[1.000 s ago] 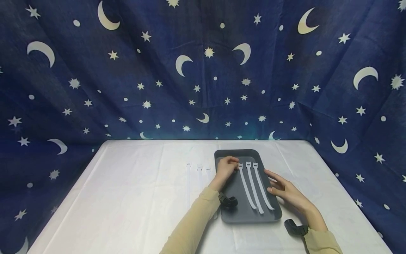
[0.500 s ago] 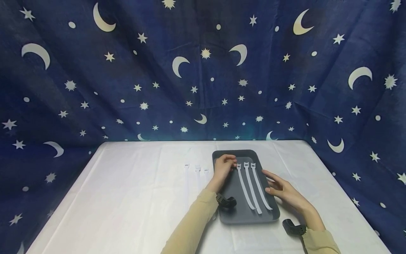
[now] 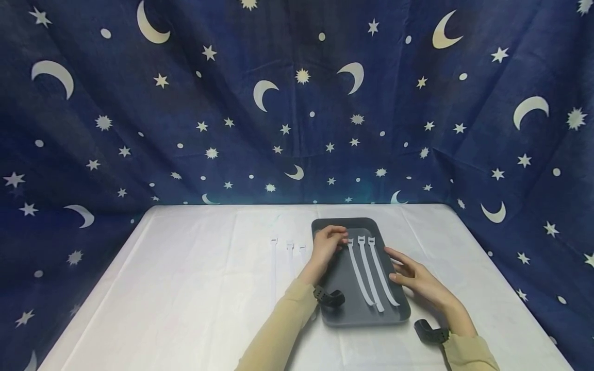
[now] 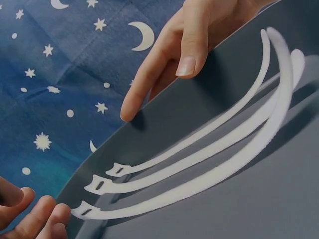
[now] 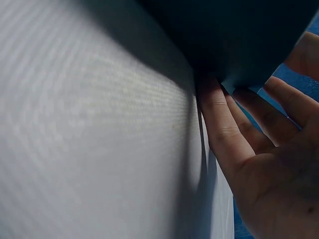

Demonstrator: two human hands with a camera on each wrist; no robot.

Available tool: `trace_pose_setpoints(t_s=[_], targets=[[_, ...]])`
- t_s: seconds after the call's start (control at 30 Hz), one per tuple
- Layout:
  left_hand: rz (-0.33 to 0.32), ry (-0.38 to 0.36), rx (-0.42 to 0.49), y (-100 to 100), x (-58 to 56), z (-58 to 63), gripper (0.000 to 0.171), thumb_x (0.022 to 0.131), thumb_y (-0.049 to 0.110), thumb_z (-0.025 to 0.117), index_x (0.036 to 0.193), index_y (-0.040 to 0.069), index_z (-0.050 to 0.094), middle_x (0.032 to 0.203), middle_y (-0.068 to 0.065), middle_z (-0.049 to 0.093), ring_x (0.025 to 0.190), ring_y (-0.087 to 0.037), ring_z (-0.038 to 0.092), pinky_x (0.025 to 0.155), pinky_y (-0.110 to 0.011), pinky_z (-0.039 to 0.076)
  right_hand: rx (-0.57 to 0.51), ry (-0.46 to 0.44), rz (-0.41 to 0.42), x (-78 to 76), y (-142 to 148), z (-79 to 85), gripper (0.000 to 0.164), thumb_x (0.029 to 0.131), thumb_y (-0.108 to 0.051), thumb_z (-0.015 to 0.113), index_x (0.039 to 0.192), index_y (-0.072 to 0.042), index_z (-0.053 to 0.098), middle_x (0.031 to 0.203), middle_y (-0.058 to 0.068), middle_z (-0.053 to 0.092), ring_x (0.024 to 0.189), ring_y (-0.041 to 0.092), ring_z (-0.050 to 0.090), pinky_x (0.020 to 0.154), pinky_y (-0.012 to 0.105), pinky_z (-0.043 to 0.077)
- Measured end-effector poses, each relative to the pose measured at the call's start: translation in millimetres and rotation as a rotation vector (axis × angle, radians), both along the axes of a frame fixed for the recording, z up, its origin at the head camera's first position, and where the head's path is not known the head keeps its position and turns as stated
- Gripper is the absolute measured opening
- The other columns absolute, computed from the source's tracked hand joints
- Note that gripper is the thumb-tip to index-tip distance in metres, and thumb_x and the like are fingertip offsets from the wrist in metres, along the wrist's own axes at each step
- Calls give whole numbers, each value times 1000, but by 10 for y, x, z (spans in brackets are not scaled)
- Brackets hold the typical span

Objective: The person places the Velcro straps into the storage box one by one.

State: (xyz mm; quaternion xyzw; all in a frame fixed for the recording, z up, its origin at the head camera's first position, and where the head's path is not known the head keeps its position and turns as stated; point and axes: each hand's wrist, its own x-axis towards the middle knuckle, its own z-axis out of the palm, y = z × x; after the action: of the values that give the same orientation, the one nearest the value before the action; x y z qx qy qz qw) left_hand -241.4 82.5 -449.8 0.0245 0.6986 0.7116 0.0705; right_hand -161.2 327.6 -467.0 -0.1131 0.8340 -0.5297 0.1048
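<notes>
Three white hook-and-loop cable ties (image 3: 367, 265) lie side by side lengthwise in a dark grey tray (image 3: 339, 309), their slotted heads at the far end. My left hand (image 3: 326, 247) reaches over the tray's left side, fingers loosely bent, fingertips right at the head of the leftmost tie (image 4: 87, 211). The ties bow upward along their length in the left wrist view. At the tray's right rim rests my right hand (image 3: 422, 281), fingers spread. Its thumb overlaps the rim, while its long, nearly straight fingers (image 5: 227, 127) lie against the tray's outer side in the right wrist view.
Several more white ties (image 3: 291, 260) lie on the white tablecloth (image 3: 199, 278) left of the tray, partly hidden by my left forearm (image 3: 283, 322). Behind the table hangs a dark blue curtain (image 3: 232, 170) with moons and stars. Each wrist wears a black camera mount (image 3: 431, 332).
</notes>
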Motion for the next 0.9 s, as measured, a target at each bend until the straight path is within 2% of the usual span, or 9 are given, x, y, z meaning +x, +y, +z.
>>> trace_pose_setpoints(t_s=[0.23,0.47,0.53,0.6,0.7,0.8,0.9], targets=[[-33,25,-13,-37,77,73,24,91,10,54,111,3,66,109,-19,70,91,-23,70,71,-22,52,14,-3,-10,10,12,4,68,93,-21,62,151,-12,28,156,22,26,113,-18,47,90,11,42],[-63,38,-7,-100,143,110,26,92,11,55,113,1,65,111,-19,70,94,-26,70,74,-22,51,35,6,-14,14,9,19,67,93,-21,62,151,-13,29,156,21,27,114,-17,47,90,11,42],[-74,41,-24,-130,162,117,25,92,11,55,113,2,65,110,-17,71,95,-27,70,76,-24,52,49,6,-20,15,2,22,67,93,-22,62,151,-13,29,156,21,28,120,-6,51,90,11,42],[-86,45,-48,-168,184,129,25,92,12,55,112,3,66,110,-16,71,96,-27,70,78,-26,53,56,3,-25,17,-7,26,67,93,-22,62,151,-13,29,156,21,29,128,13,53,90,11,41],[-109,61,-75,-231,225,155,25,92,12,54,113,5,66,111,-15,71,97,-27,70,81,-29,54,62,0,-31,20,-20,26,68,93,-23,62,151,-14,29,156,20,28,134,39,45,90,11,40],[-133,84,-73,-321,344,316,26,93,8,52,114,0,64,112,-20,69,100,-35,68,84,-37,54,64,-4,-33,21,-27,23,68,93,-23,62,151,-14,29,156,19,28,134,44,42,90,10,39],[-146,98,-61,-387,402,363,27,94,8,51,117,-3,62,115,-24,67,103,-40,66,87,-42,54,65,1,-31,15,-24,24,68,93,-22,62,151,-13,29,156,20,29,134,43,43,90,11,40]])
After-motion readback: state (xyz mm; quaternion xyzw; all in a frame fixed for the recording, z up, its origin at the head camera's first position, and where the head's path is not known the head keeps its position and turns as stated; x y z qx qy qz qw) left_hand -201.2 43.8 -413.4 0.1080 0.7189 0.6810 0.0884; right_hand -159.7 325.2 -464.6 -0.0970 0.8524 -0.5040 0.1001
